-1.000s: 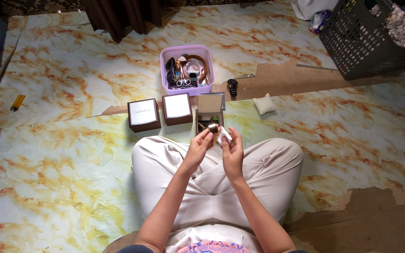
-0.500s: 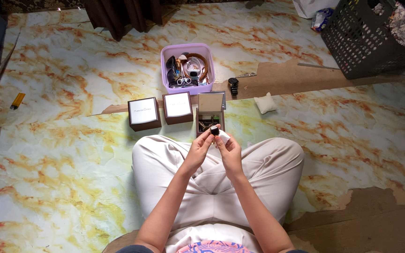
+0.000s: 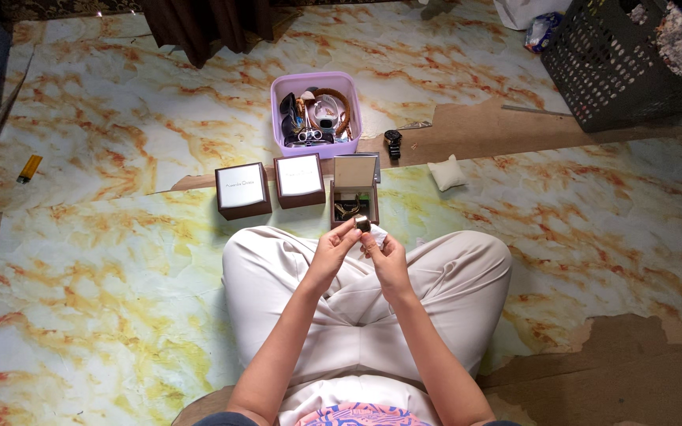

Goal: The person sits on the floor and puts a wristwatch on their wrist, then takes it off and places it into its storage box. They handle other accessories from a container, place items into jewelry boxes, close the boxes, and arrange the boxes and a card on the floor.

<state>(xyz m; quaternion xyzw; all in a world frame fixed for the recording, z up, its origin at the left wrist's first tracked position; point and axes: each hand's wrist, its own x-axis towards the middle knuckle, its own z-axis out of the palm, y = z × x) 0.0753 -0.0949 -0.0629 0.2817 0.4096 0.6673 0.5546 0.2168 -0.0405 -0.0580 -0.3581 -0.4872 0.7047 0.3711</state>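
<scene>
**Holding a small watch above an open box**

Sitting cross-legged on a marble-patterned floor sheet [image 3: 120, 315], a person is seen from above, with cream trousers filling the lower centre of the frame. A small dark and gold-toned watch [image 3: 362, 224] is held just below the frame's centre, pinched between both hands. Its long axis cannot be told, as most of it is hidden by the fingers. The left hand [image 3: 331, 252] is closed around it from the left, thumb and forefinger brought together on the piece. The right hand [image 3: 384, 254] is curled in the same way from the right, fingertips pressed to the watch, with a scrap of white cloth [image 3: 377, 234] tucked against them.

Directly above the hands, an open brown box [image 3: 354, 189] is stood with its lid raised. Two closed brown boxes [image 3: 270, 188] with white lids are set in a row to its left. Further up, a lilac plastic tub [image 3: 316, 110] full of watches and straps is placed. A black watch [image 3: 392, 143] and a small white cushion [image 3: 446, 172] lie to the right. A dark laundry basket [image 3: 625, 63] occupies the upper right corner, and bare brown underlay [image 3: 593, 379] is exposed where the sheet is torn.
</scene>
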